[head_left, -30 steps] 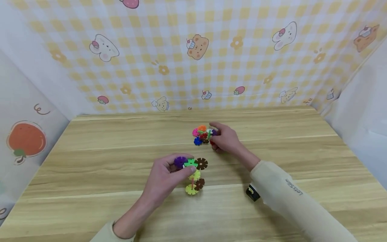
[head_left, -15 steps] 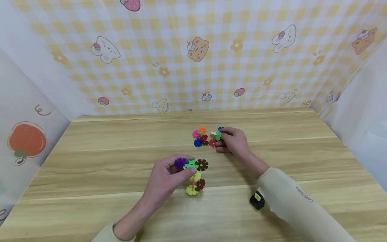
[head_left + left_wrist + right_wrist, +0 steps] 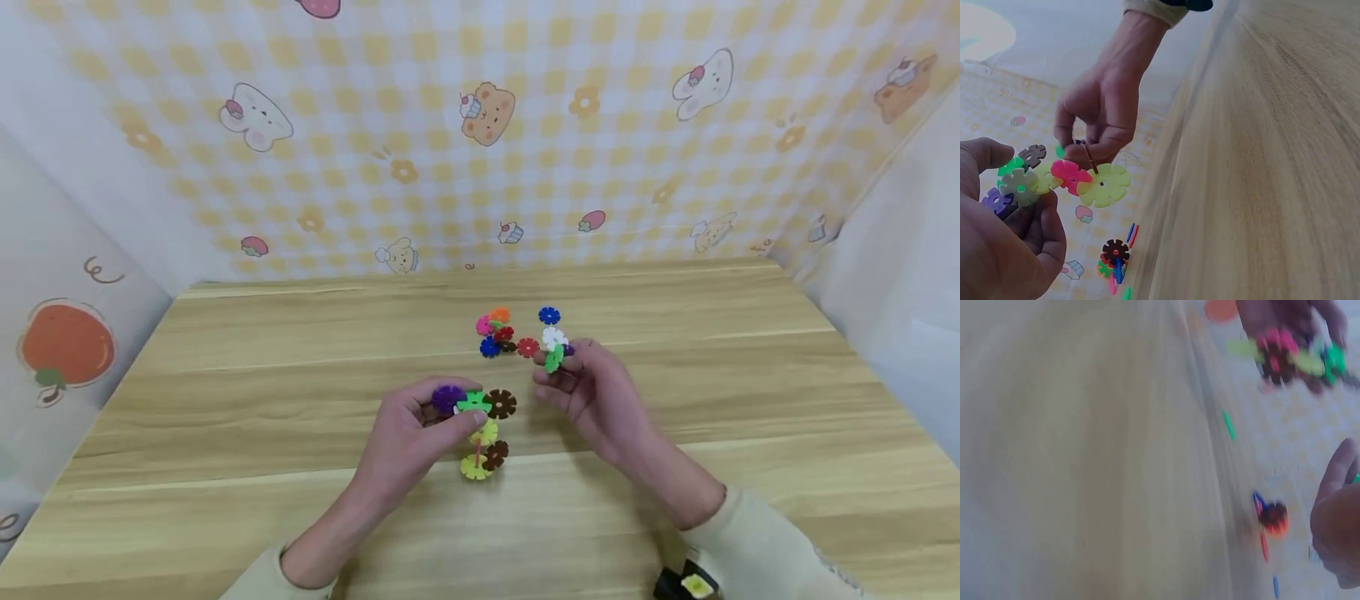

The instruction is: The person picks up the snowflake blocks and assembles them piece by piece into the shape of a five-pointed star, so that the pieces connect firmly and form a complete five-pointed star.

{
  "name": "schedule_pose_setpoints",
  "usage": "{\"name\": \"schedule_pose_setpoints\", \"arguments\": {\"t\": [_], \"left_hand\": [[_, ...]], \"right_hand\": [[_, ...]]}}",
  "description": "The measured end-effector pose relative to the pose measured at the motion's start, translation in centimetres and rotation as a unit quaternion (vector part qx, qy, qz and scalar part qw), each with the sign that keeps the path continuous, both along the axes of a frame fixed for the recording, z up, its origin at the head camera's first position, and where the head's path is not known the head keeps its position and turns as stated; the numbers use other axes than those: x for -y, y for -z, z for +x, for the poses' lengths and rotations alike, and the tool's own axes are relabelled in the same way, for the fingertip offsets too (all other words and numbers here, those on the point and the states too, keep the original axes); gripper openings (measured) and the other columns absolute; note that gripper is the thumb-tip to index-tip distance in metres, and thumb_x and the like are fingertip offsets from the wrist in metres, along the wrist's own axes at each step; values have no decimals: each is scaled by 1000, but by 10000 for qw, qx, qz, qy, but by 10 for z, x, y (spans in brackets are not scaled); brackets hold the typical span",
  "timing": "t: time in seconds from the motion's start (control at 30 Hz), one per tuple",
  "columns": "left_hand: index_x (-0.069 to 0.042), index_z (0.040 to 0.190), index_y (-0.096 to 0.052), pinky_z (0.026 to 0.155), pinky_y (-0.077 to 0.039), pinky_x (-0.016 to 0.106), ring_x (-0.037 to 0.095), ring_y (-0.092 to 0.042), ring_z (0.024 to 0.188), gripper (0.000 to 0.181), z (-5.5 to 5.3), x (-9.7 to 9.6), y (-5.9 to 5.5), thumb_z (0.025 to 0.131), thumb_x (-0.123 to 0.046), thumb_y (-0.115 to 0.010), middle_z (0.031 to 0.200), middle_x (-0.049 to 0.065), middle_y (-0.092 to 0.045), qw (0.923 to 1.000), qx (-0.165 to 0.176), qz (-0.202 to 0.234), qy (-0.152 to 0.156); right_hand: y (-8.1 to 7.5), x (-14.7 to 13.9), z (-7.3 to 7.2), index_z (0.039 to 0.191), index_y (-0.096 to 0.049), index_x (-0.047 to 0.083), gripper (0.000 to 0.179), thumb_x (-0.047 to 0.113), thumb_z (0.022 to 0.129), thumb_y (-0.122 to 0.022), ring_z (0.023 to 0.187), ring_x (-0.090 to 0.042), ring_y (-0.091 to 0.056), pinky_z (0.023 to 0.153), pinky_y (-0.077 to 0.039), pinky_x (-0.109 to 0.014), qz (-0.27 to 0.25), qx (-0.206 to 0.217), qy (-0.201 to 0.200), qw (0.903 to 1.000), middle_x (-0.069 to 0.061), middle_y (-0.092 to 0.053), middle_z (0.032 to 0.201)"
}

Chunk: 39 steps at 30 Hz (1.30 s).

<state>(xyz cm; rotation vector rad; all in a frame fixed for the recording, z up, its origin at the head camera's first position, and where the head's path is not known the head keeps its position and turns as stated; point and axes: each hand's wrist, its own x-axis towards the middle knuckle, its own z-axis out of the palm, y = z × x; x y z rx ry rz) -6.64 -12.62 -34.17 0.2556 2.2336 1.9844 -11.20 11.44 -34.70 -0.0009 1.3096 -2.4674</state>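
My left hand [image 3: 405, 442] pinches a joined group of toothed plastic discs between thumb and fingers. In the head view its purple disc [image 3: 448, 400], green disc [image 3: 474, 402] and brown disc [image 3: 499, 404] form a row. Below them come a yellow disc [image 3: 483, 432], a second brown disc [image 3: 496, 454] and a lower yellow disc [image 3: 474, 467]. A pink disc [image 3: 1071, 177] of this group shows in the left wrist view. To the right, my right hand [image 3: 607, 408] holds a green disc [image 3: 554, 358] at its fingertips, with a white disc [image 3: 555, 337] and a partly hidden purple one against it.
Loose discs lie farther back on the wooden table [image 3: 225, 400]: pink [image 3: 484, 325], orange [image 3: 499, 315], blue [image 3: 490, 347], red [image 3: 528, 347], another blue [image 3: 549, 315] and others. A checked cloth wall [image 3: 435, 208] stands behind. A black device [image 3: 686, 581] sits at the right sleeve.
My right hand has drawn back from the loose discs toward me and to the right, bringing the green, white and purple discs along. The left hand and its disc group stay nearly in place.
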Motion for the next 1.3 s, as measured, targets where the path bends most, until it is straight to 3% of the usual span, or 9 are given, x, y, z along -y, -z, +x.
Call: {"name": "schedule_pose_setpoints", "arguments": {"t": [0.1, 0.27, 0.37, 0.6, 0.77, 0.9, 1.07, 1.3], "left_hand": [[-3, 119, -71, 60, -53, 24, 20, -63, 72, 32, 0, 0, 0, 90, -14, -76, 95, 10, -71, 10000, 23, 47, -38], [-6, 120, -70, 62, -54, 27, 20, -62, 75, 32, 0, -2, 0, 90, -14, -76, 96, 10, -67, 9999, -57, 93, -3], [-9, 121, -70, 63, -54, 27, 18, -60, 75, 33, 1, -2, 0, 89, -12, -75, 95, 10, -64, 9997, -194, 138, 35], [-6, 114, -70, 72, -56, 29, 22, -62, 85, 23, 1, -2, 4, 91, -11, -71, 106, 10, -66, 9988, -187, 440, 57], [-5, 111, -71, 74, -57, 31, 24, -63, 88, 22, 0, -2, 2, 90, -12, -73, 104, 10, -68, 9984, -92, 553, -43], [-4, 114, -70, 71, -60, 32, 22, -67, 82, 26, 0, -4, 2, 89, -9, -76, 105, 12, -69, 9975, -98, 687, 97], [-5, 113, -68, 61, -56, 26, 15, -64, 70, 26, 2, -8, 2, 88, -1, -74, 98, 12, -69, 9969, -295, 717, 129], [-8, 102, -69, 50, -46, 22, 11, -53, 60, 22, 8, -8, 3, 85, 6, -70, 82, 9, -63, 9959, -726, 478, -237]], "right_hand": [[-1, 10, 10, 100, -58, 10, 22, 13, 107, -38, 83, -14, -72, 79, -62, -30, -320, -164, -108, 9993, -4, -73, 99], [-4, 21, 14, 109, -58, 8, 17, 19, 108, -44, 78, -13, -73, 75, -62, -28, -290, -150, 86, 9994, -4, -73, 96], [-5, 21, 16, 107, -56, 7, 14, 14, 107, -44, 81, -15, -75, 80, -62, -31, -250, -177, 226, 9993, -5, -72, 96], [-4, 19, 25, 131, -47, 9, 22, 15, 110, -46, 103, -21, -75, 98, -56, -38, -363, -336, 93, 9987, -5, -70, 108], [-1, 21, 31, 122, -64, 14, 22, 7, 108, -48, 111, -22, -73, 105, -51, -43, -568, -763, -94, 9954, -3, -75, 110], [3, 24, 32, 119, -66, 14, 27, 2, 108, -45, 113, -22, -72, 106, -50, -43, -620, -1216, -240, 9903, -4, -75, 113], [5, 26, 34, 121, -65, 14, 28, 0, 107, -45, 115, -21, -71, 105, -53, -39, -442, -1504, -318, 9871, -4, -73, 117], [8, 22, 38, 120, -65, 14, 31, -7, 99, -55, 115, -16, -68, 101, -55, -34, 422, -2066, -274, 9771, -5, -72, 125]]}}
